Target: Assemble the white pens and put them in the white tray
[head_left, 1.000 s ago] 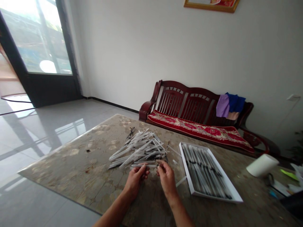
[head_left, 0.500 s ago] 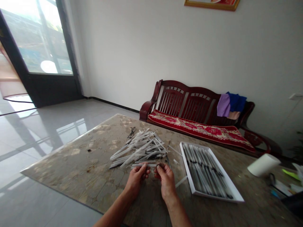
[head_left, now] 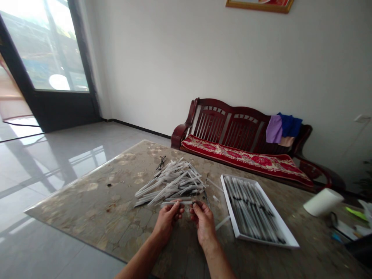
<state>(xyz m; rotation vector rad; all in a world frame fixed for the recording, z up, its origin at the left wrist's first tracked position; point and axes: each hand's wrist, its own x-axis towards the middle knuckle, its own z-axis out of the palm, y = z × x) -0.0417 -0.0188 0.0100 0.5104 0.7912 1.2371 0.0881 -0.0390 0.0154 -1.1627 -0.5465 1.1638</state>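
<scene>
Between my two hands lies a slim whitish tube with a dark end (head_left: 186, 202), shaped like a pen; its exact kind is unclear. My left hand (head_left: 167, 217) pinches it along its left part, thumb on top. The fingers of my right hand (head_left: 204, 217) are closed on its dark right end. Just beyond my hands is a loose pile of similar white and clear tubes (head_left: 177, 180), some with dark parts. To the right, a shallow white box (head_left: 277, 211) holds rows of clear tubes with black parts (head_left: 250, 205).
The hands are over a table with a brown stone-like pattern (head_left: 87, 209). Eyeglasses (head_left: 161, 162) lie behind the pile. A white roll (head_left: 323, 202) and small clutter are at the right. Single tubes (head_left: 223, 223) lie beside the box. A wooden bench (head_left: 229, 124) stands beyond.
Almost nothing differs. Both hands keep the tube in the same place, with only a very slight shift of the view.
</scene>
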